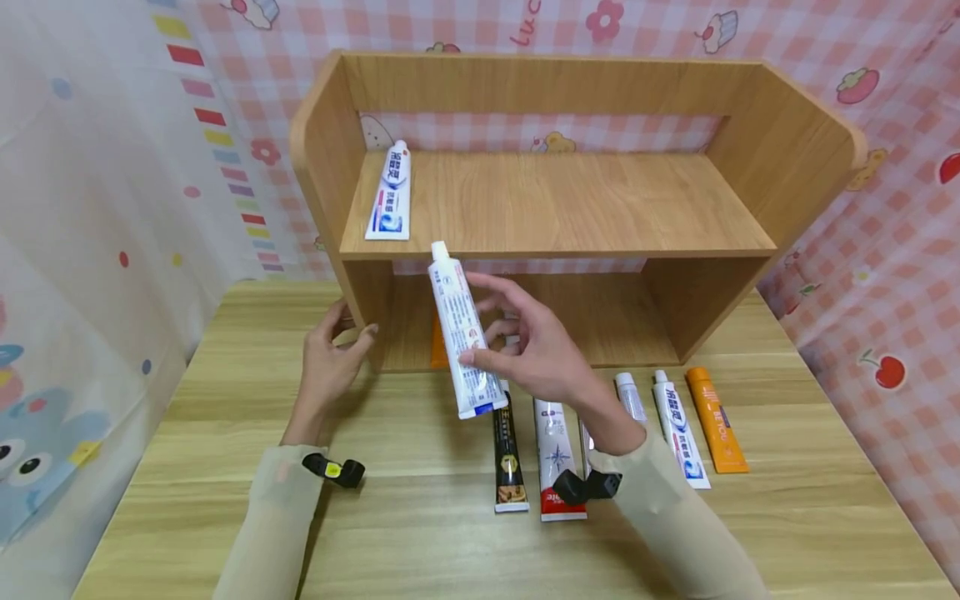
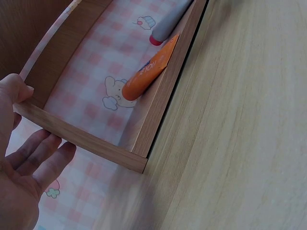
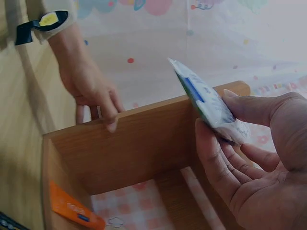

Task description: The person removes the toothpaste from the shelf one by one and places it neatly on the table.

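Observation:
My right hand (image 1: 536, 342) pinches a white toothpaste tube (image 1: 465, 333) between thumb and fingers. The tube is held cap up, its small print facing the head camera, in front of the wooden shelf (image 1: 558, 254). In the right wrist view its flat crimped end (image 3: 184, 79) points up and away. My left hand (image 1: 330, 350) grips the front edge of the shelf's left side panel, thumb on the inner side and fingers outside. On the upper board lies a white and blue toothpaste tube (image 1: 391, 196), at the left. An orange tube (image 2: 151, 72) lies in the lower compartment, partly hidden in the head view.
On the table in front of the shelf lie a black tube (image 1: 509, 467), a white and red tube (image 1: 557, 467), a white and blue tube (image 1: 681, 433) and an orange tube (image 1: 717, 425). My right forearm covers others partly. A grey red-capped tube (image 2: 170, 21) sits beyond the compartment's orange one.

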`<act>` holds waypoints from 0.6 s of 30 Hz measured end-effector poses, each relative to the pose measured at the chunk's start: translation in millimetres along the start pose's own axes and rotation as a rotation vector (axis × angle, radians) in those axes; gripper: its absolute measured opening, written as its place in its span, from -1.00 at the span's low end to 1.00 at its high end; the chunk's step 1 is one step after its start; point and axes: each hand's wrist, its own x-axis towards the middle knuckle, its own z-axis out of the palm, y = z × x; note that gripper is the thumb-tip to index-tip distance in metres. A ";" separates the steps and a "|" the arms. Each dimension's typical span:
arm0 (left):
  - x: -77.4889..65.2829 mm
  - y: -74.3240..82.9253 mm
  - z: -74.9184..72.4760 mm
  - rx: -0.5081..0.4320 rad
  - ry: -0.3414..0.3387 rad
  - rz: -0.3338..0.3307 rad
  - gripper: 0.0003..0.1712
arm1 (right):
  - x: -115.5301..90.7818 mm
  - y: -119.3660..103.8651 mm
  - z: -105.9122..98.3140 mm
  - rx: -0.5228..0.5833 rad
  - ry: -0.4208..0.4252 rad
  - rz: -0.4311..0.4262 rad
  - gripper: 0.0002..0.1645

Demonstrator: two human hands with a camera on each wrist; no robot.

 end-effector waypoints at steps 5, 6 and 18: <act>0.5 1.0 0.1 -0.004 0.001 0.004 -0.43 | -8.5 10.1 7.1 -0.003 -0.009 0.039 0.01; 0.2 1.2 0.0 -0.003 0.001 0.003 -0.43 | -9.9 11.9 8.3 -0.002 -0.009 0.048 0.01; 4.8 -17.4 1.4 0.037 0.010 -0.007 -0.39 | -20.7 35.3 22.1 0.042 -0.014 0.139 -0.01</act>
